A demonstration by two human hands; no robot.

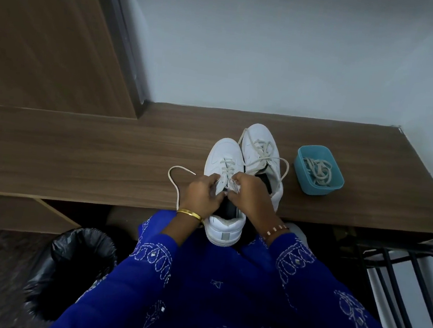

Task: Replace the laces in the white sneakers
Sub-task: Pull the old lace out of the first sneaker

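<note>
We see the left hand and the right hand, each grip curled and pinching the lace at the upper eyelets of the near sneaker. That lace loops out to the left over the tabletop. The near sneaker's heel overhangs the tabletop edge toward us. The second sneaker lies just beside it on the right, loosely laced. Further right stands a blue tub holding a tangle of spare laces, apart from both hands.
</note>
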